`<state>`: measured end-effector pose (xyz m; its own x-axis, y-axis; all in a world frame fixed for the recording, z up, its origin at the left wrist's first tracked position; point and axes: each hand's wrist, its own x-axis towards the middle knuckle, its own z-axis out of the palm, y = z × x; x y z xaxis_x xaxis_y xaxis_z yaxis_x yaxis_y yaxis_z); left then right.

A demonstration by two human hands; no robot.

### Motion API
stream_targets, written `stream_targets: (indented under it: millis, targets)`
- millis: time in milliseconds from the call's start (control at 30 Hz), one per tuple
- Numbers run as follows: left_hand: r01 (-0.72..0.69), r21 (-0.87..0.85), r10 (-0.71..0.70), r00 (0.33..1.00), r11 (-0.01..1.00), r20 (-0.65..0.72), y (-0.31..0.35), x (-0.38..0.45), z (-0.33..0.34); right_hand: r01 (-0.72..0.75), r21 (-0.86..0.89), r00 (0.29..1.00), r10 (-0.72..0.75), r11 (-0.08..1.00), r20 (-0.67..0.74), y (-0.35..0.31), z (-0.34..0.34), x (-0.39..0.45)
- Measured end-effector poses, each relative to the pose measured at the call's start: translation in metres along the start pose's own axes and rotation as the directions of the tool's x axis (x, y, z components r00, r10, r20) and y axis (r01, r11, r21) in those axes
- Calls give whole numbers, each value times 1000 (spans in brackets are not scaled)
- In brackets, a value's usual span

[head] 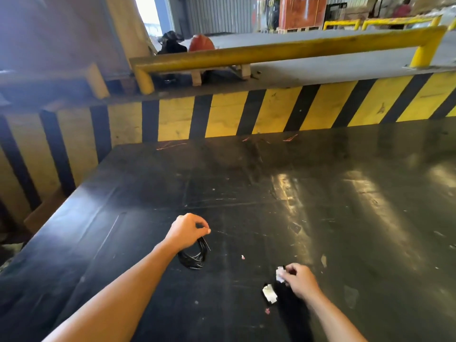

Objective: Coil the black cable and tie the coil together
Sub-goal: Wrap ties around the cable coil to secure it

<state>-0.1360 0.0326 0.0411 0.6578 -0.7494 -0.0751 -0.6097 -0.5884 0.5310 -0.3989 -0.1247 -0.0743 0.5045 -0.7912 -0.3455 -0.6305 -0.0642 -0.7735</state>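
Observation:
A small coil of thin black cable [193, 256] hangs from my left hand [188, 229], whose thumb and fingers pinch its top; the coil's lower loops touch the dark table [271, 193]. A short cable end sticks out to the right of the coil. My right hand [299, 280] is lower right, its fingertips closed on a small white piece [280, 276] with something black by it. A bundle of black strips with a white label [270, 293] lies just under that hand; what they are is unclear.
The table top is black, glossy and scratched, with small scraps and thin pink wires [172, 145] near its far edge. Behind it stands a yellow and black striped barrier [271, 112] and a yellow rail [283, 51]. The table's left edge runs diagonally.

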Motion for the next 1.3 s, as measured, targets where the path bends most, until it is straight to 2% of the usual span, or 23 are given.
stream_targets:
  millis: [67, 133, 200, 300, 467, 633, 733, 867, 1033, 1133, 1300]
  targets:
    - [-50, -54, 53, 997, 997, 62, 19, 5, -5, 30, 298, 999, -25, 954, -19, -24, -10, 4]
    - [-125, -80, 135, 981, 989, 138, 41, 9, -10, 89, 525, 996, -73, 847, -51, -55, -22, 7]
    - [-200, -108, 219, 952, 974, 213, 67, 11, -14, 176, 619, 984, -145, 765, -101, -89, -36, 7]
    - [-272, -201, 315, 920, 941, 234, 106, 11, -26, 348, 631, 936, -295, 693, -192, -139, -56, -2]
    - [-259, -421, 349, 925, 869, 152, 147, 6, -57, 603, 494, 796, -511, 627, -324, -200, -79, -19]
    - [-272, -504, 366, 926, 820, 95, 162, 3, -89, 708, 386, 706, -613, 592, -354, -233, -95, -26]
    - [-289, -506, 373, 925, 813, 72, 163, 5, -104, 745, 298, 667, -679, 597, -307, -246, -104, -28]
    - [-292, -544, 376, 925, 787, 48, 165, 8, -117, 792, 149, 609, -785, 592, -114, -253, -123, -33]
    - [-311, -543, 405, 912, 780, 61, 169, 7, -126, 874, -119, 465, -882, 472, -79, -262, -142, -41]
    - [-307, -567, 421, 904, 764, 78, 174, 7, -128, 898, -169, 405, -913, 407, -46, -266, -149, -46]
    - [-306, -610, 462, 880, 731, 112, 180, 2, -129, 915, -204, 357, -934, 348, 6, -269, -156, -52]
